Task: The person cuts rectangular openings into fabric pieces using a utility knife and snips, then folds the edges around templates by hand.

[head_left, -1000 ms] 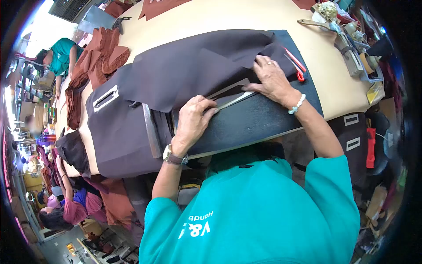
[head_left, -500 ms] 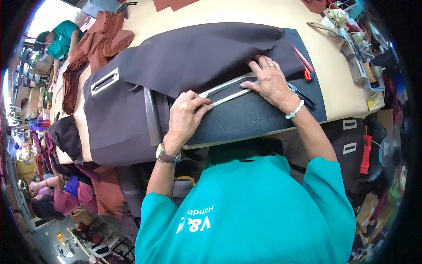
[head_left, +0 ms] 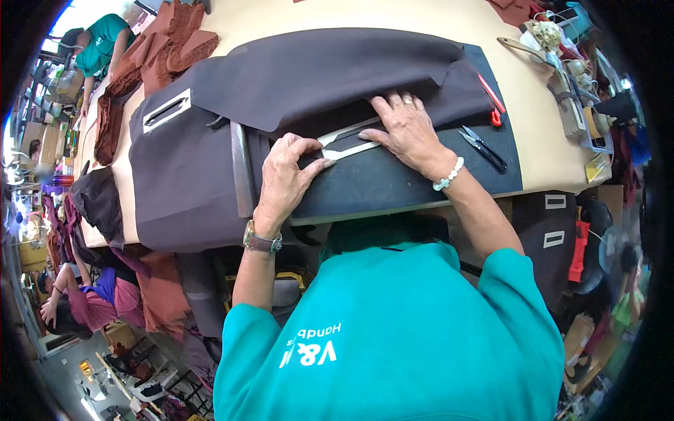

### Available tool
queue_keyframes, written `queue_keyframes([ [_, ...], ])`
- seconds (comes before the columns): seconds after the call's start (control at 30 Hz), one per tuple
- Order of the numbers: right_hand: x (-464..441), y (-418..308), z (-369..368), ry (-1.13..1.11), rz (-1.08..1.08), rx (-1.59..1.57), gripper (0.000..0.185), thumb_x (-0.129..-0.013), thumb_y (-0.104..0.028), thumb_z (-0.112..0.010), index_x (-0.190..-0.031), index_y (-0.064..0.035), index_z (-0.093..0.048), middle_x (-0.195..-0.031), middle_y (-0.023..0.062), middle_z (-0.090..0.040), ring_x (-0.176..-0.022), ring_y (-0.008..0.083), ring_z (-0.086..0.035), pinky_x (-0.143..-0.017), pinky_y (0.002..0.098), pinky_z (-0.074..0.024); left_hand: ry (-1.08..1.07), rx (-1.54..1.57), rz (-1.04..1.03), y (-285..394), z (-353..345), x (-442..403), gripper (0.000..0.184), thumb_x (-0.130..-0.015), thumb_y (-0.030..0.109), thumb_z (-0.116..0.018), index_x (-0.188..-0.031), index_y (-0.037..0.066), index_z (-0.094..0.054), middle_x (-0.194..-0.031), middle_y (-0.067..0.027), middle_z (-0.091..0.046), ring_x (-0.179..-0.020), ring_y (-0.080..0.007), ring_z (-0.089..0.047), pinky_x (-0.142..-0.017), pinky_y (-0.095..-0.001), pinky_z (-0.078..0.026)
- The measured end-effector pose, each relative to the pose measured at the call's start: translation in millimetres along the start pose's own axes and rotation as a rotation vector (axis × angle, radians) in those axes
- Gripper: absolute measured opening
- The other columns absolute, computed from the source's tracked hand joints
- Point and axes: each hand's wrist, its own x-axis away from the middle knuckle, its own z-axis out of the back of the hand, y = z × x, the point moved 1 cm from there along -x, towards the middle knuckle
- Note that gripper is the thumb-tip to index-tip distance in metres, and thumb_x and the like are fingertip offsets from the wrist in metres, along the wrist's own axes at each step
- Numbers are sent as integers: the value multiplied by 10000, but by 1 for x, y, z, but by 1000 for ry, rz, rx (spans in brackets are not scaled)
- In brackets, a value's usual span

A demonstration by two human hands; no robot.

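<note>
A long, narrow pale-edged frame (head_left: pixel 353 149) with a dark middle lies on the black board (head_left: pixel 407 184), its upper edge close to a fold of dark brown sheet material (head_left: pixel 330 77). At the frame's left end, the thumb and forefinger of my left hand (head_left: pixel 284 172) hold the two corners, the other fingers curled. My right hand (head_left: pixel 411 133) lies spread over the right part, thumb on the frame and fingertips on the dark sheet; it hides that end. To its right are black-handled thread snips (head_left: pixel 484 149) and a red-handled cutting tool (head_left: pixel 493 105).
A metal bar (head_left: pixel 241 168) lies on the dark sheet left of my left hand. Another pale slotted frame (head_left: pixel 167 112) sits further left. Rust-brown pieces (head_left: pixel 158 56) are piled at upper left. A brush (head_left: pixel 523 48) lies at right. Two other people are at the left.
My left thumb and forefinger have spread apart at the frame's left end. My right hand has shifted left along it. The snips show more fully now.
</note>
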Motion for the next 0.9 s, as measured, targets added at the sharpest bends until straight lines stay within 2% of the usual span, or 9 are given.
queue_keyframes([
  [0.2, -10, -43, -17, 59, 190, -160, 632, -727, -331, -677, -1262, -83, -449, -1204, 167, -466, -1115, 321, -446, -941, 413, -350, -23, 56, -32, -4, 0, 1, 257, -692, 171, -732, -882, 35, -625, -808, -85, -565, -807, -249, -558, -717, -352, -443],
  [0.3, -27, -24, -3, -232, 75, -308, 605, -768, -331, -655, -1249, -35, -440, -1075, 199, -547, -989, 357, -524, -900, 431, -395, -141, 114, 14, -7, 12, -6, 312, -684, 209, -742, -921, 37, -633, -833, -97, -573, -833, -268, -561, -738, -365, -444],
  [0.37, -57, 3, -12, -64, 109, -538, 530, -858, -272, -575, -1284, -15, -394, -1088, 218, -561, -911, 317, -585, -806, 362, -466, -43, 34, 30, -11, 16, -15, 324, -716, 245, -718, -945, 34, -630, -868, -109, -577, -863, -281, -555, -750, -370, -444],
  [0.4, -71, 10, -5, -69, -15, -723, 539, -881, -232, -537, -1335, -32, -325, -1150, 207, -541, -908, 285, -597, -800, 344, -470, 102, -98, -31, -14, 17, -21, 337, -767, 271, -684, -984, 22, -620, -919, -107, -591, -866, -250, -565, -725, -337, -444],
  [0.53, -116, 39, -2, -175, -489, -1174, 622, -927, -101, -409, -1443, -104, -60, -1335, 178, -421, -894, 202, -618, -762, 306, -490, 295, -268, -6, -43, 3, -38, 473, -792, 257, -649, -1155, -22, -531, -1136, -191, -554, -1088, -322, -509, -948, -372, -394],
  [0.63, -120, 47, -12, -154, -441, -1064, 649, -879, -52, -458, -1433, -84, -121, -1291, 187, -451, -941, 206, -600, -774, 291, -481, 229, -284, 55, -48, -13, -43, 427, -838, 248, -581, -1162, -25, -527, -1224, -209, -506, -1141, -334, -474, -965, -391, -373],
  [0.7, -112, 47, -12, -158, -216, -945, 518, -849, -56, -501, -1344, -32, -351, -1265, 166, -472, -1006, 208, -564, -818, 305, -465, 234, -300, 122, -35, -15, -42, 408, -883, 289, -510, -1164, -7, -534, -1225, -198, -511, -1163, -321, -459, -963, -407, -359],
  [0.77, -104, 50, -18, -210, -77, -927, 437, -824, -136, -569, -1226, 15, -491, -1297, 174, -460, -1090, 266, -533, -909, 339, -433, 255, -301, 44, -27, -16, -40, 406, -887, 338, -464, -1153, 43, -549, -1268, -135, -481, -1216, -323, -390, -954, -570, -306],
  [0.9, -92, 31, 1, -225, 133, -680, 337, -778, -228, -654, -1031, -9, -614, -1253, 199, -475, -1143, 300, -488, -957, 368, -398, 64, -316, 107, -17, -20, -46, 382, -904, 303, -447, -1177, 48, -529, -1265, -133, -493, -1225, -279, -410, -981, -557, -283],
])
